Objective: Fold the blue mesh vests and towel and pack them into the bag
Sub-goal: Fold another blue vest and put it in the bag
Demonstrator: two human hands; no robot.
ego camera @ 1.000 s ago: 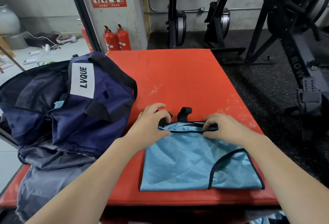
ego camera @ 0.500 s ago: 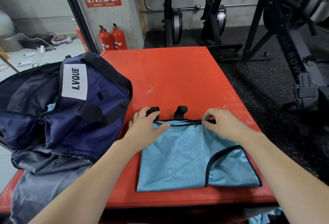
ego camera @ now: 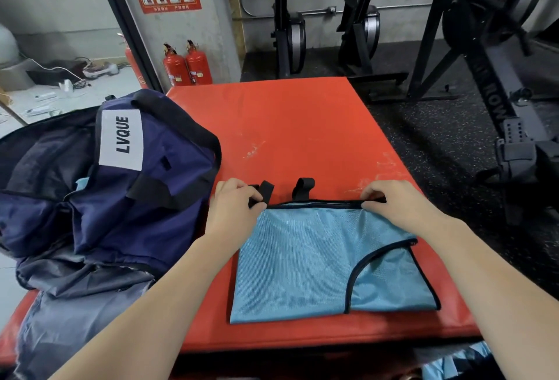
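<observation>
A light blue mesh vest [ego camera: 305, 258] with black trim lies folded flat on the red mat [ego camera: 290, 125], near its front edge. Black strap loops [ego camera: 303, 187] stick out past its far edge. My left hand [ego camera: 234, 207] pinches the vest's far left corner by a strap. At the far right corner my right hand [ego camera: 393, 201] pinches the black trim. A navy duffel bag [ego camera: 99, 186] marked LVQUE sits open on the left of the mat, with a bit of light blue fabric [ego camera: 81, 183] showing inside.
Grey fabric [ego camera: 75, 298] hangs off the mat's front left below the bag. More light blue cloth [ego camera: 453, 364] lies below the mat at bottom right. Rowing machines [ego camera: 496, 83] stand to the right and behind; red fire extinguishers [ego camera: 187, 65] stand by the pillar.
My hands have spread apart along the vest's far edge, from near its middle out to the two corners. The left hand now pinches by the strap.
</observation>
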